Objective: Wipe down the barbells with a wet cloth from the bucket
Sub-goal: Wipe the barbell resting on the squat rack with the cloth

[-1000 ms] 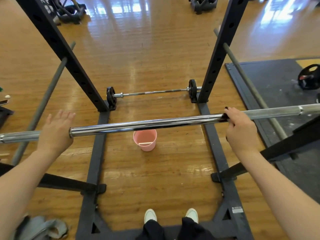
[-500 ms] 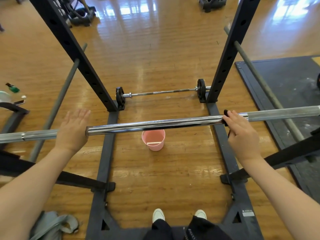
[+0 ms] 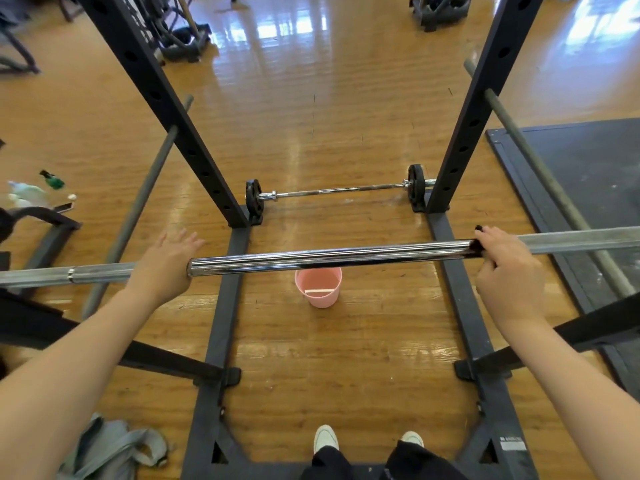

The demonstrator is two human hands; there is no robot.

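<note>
So the barbell (image 3: 329, 257) sits crosswise at about chest level in a black squat rack (image 3: 162, 98), with the person standing inside the rack's floor frame, white shoes (image 3: 325, 438) poking out at the bottom. The left hand (image 3: 166, 261) lies flat on top of the bar with its fingers stretched out straight, not wrapped around anything. The right hand (image 3: 502, 268) is curled over the bar further along, gripping it together with a small dark bit of cloth (image 3: 479, 229) that peeks out past the fingertips; most of that cloth is hidden under the hand. The pink bucket (image 3: 318, 287) is on the wooden floor directly under the middle of the bar, between the two base rails, and a pale strip shows on its side. A second barbell (image 3: 337, 191) with small black plates lies on the floor just behind the rack's uprights. Two grey safety bars (image 3: 138, 202) angle out on either side, and the black spotter arms stick toward the person at both edges. There's a dark rubber mat (image 3: 588, 174) off to the right, a grey bag (image 3: 114, 448) bottom left, and some bottles plus a phone (image 3: 64, 206) on the floor at far left. A white label (image 3: 512, 443) sits on the rack base near the right foot, but its print is too small to read.
</note>
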